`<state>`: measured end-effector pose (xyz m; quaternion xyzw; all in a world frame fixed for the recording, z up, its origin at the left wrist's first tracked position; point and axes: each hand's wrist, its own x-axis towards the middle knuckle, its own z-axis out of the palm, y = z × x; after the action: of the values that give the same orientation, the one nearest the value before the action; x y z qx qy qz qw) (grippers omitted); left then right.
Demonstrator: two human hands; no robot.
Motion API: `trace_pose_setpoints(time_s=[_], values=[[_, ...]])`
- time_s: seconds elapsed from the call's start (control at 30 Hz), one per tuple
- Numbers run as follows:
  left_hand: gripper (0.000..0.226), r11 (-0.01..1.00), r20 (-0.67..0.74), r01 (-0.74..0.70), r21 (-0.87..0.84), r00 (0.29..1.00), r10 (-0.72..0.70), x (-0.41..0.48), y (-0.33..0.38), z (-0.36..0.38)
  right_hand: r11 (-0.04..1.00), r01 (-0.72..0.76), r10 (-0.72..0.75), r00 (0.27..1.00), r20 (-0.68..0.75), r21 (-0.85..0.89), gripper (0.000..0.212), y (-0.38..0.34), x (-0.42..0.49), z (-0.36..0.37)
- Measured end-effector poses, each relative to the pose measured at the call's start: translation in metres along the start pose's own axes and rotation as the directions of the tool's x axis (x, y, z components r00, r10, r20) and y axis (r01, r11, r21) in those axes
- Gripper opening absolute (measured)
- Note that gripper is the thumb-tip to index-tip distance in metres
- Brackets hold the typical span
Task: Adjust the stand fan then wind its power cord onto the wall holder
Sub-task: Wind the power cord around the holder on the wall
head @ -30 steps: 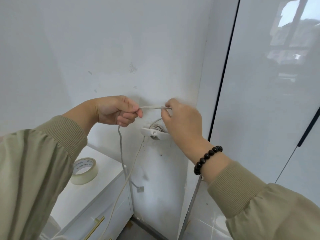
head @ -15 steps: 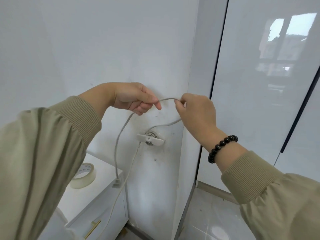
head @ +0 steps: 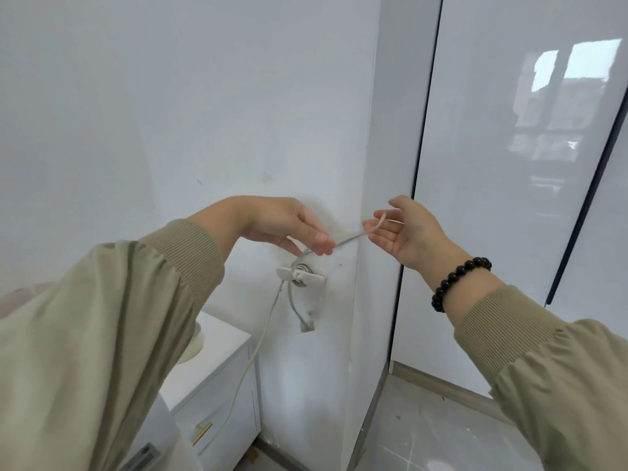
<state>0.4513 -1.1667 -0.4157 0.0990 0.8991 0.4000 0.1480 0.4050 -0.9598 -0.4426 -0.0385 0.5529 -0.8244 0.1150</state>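
A thin grey power cord (head: 350,238) stretches between my two hands in front of the white wall. My left hand (head: 285,226) pinches it just above the white wall holder (head: 300,275), which has several turns of cord wound on it. My right hand (head: 406,234) is turned palm up with its fingers loosely spread, and the cord's bend is hooked between its fingertips. The plug (head: 306,326) dangles a short way below the holder. Another strand of cord (head: 258,348) runs down towards the floor. The fan is out of sight.
A white cabinet (head: 224,385) with a gold handle (head: 203,432) stands at the lower left against the wall; a tape roll (head: 196,341) on it is mostly hidden by my sleeve. Glossy white doors (head: 509,215) fill the right side. Grey floor tiles (head: 428,436) lie below.
The plug end has risen from beside the cabinet to just under the holder. My left hand has dropped closer to the holder, and my right hand has turned palm up with its fingers loosened.
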Motion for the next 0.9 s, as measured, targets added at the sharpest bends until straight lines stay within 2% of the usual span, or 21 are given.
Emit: trace_pose_setpoints(time_s=[0.1, 0.23, 0.37, 0.5, 0.63, 0.73, 0.77, 0.83, 0.9], values=[[0.023, 0.997, 0.002, 0.067, 0.030, 0.998, -0.067, -0.001, -0.010, 0.003, 0.997, -0.072, 0.072, 0.997, 0.029, -0.026, 0.021, 0.004, -0.001, 0.000], [0.032, 0.978, -0.051, 0.183, 0.098, 0.983, -0.179, 0.007, -0.029, 0.014, 0.964, -0.157, 0.174, 0.983, 0.065, -0.213, 0.010, 0.011, -0.002, 0.000], [0.053, 0.946, -0.078, 0.263, 0.192, 0.965, -0.252, 0.022, -0.044, 0.031, 0.869, -0.149, 0.217, 0.972, 0.092, -0.472, 0.010, 0.021, -0.001, 0.000], [0.063, 0.915, -0.047, 0.298, 0.273, 0.954, -0.297, 0.036, -0.052, 0.043, 0.796, -0.135, 0.253, 0.960, 0.121, -0.590, 0.010, 0.035, 0.004, 0.000], [0.063, 0.888, -0.011, 0.318, 0.334, 0.943, -0.333, 0.042, -0.058, 0.041, 0.781, -0.075, 0.203, 0.969, 0.140, -0.620, 0.014, 0.053, 0.016, 0.008], [0.065, 0.875, 0.019, 0.325, 0.357, 0.935, -0.355, 0.039, -0.060, 0.031, 0.727, 0.094, 0.060, 0.978, 0.199, -0.681, 0.016, 0.067, 0.024, 0.017], [0.064, 0.874, 0.021, 0.323, 0.363, 0.935, -0.355, 0.038, -0.061, 0.028, 0.665, 0.183, -0.036, 0.976, 0.214, -0.724, 0.018, 0.072, 0.028, 0.017], [0.062, 0.874, 0.025, 0.321, 0.366, 0.935, -0.353, 0.037, -0.064, 0.024, 0.422, 0.319, -0.236, 0.942, 0.237, -0.849, 0.025, 0.081, 0.038, 0.013], [0.059, 0.880, 0.029, 0.311, 0.359, 0.939, -0.343, 0.037, -0.068, 0.021, 0.160, 0.322, -0.321, 0.911, 0.259, -0.933, 0.029, 0.091, 0.043, 0.004]])
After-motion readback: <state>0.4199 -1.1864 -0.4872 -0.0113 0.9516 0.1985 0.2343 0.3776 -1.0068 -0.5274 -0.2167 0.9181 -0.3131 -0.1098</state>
